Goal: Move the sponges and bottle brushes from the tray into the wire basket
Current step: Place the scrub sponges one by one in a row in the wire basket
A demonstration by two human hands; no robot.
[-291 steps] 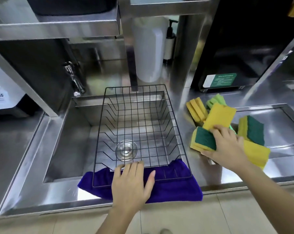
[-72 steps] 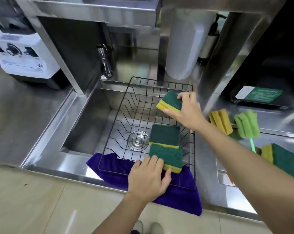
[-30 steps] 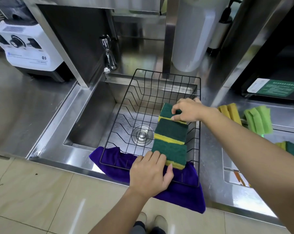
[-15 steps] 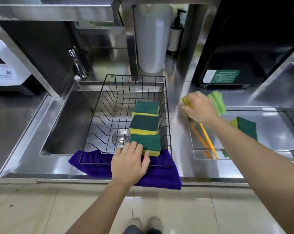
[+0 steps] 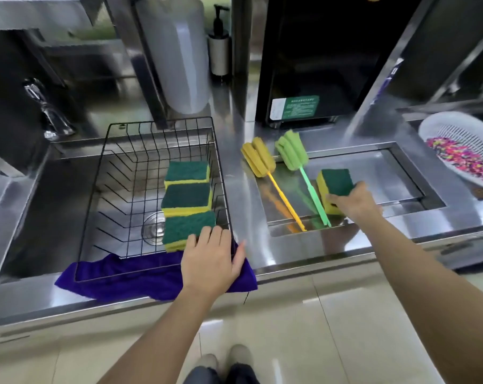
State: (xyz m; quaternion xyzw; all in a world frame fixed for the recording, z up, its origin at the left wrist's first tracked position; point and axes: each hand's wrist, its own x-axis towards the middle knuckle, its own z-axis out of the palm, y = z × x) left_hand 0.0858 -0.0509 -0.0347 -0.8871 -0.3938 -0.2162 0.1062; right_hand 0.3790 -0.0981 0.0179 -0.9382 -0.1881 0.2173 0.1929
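Sponge (image 5: 335, 187) seemingly within right-hand (image 5: 355, 202) grip

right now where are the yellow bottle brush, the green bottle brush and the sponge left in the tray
yellow bottle brush (image 5: 258, 161), head view, foam head
green bottle brush (image 5: 292, 150), head view, foam head
sponge (image 5: 336, 180), head view, green scouring face

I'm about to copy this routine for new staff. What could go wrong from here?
The right hand is closing on the last sponge right beside the green brush; lifting could knock its handle. The wire basket sits over the sink on a purple cloth, steadied only by the left hand, so it might slide.
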